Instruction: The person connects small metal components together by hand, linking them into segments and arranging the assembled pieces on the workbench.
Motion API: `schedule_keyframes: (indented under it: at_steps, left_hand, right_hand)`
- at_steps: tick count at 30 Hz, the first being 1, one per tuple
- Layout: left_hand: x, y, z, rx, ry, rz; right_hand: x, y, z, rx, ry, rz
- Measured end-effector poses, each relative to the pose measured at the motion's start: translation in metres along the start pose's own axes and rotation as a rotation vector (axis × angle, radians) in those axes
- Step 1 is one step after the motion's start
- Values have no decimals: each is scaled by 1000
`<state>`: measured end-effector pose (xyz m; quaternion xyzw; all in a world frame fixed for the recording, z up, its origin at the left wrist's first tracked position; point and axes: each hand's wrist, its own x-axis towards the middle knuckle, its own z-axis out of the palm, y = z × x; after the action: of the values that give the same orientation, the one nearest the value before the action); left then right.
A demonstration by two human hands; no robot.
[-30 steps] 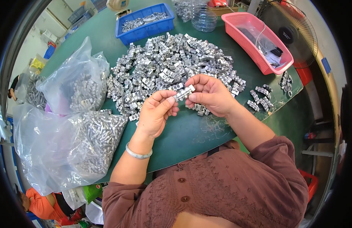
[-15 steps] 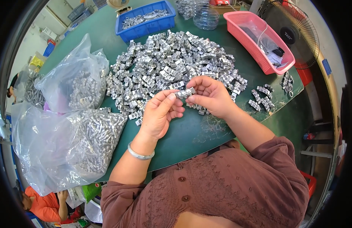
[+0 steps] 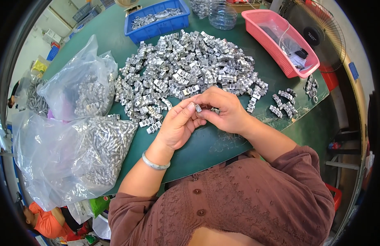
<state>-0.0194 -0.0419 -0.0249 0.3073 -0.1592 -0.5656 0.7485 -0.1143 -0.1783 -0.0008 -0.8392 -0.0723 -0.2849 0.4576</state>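
My left hand (image 3: 178, 125) and my right hand (image 3: 222, 110) meet over the green table (image 3: 206, 145), fingertips pinched together on a small silver metal clip (image 3: 198, 108) that is mostly hidden by the fingers. A silver bangle sits on my left wrist. Just beyond the hands lies a big heap of the same silver metal clips (image 3: 186, 71). A few assembled clips (image 3: 282, 103) lie in a short row to the right of my right hand.
Two clear plastic bags of metal parts (image 3: 81, 135) lie at the left. A blue bin (image 3: 157, 18) with parts stands at the back, a pink basket (image 3: 280, 41) and a fan at the back right. Another person in orange is at the lower left.
Both hands have drawn slightly toward me and closed tighter around the clip, which showed more clearly between the fingers a second ago.
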Motion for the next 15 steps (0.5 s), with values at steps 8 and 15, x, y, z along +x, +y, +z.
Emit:
schedule_keyframes:
  at_steps: [8, 15]
  left_hand:
    - [0, 4, 4, -62, -29, 40]
    - [-1, 6, -4, -76, -72, 84]
  right_hand:
    - [0, 5, -7, 57, 19, -55]
    - [-1, 19, -26, -33, 183, 139]
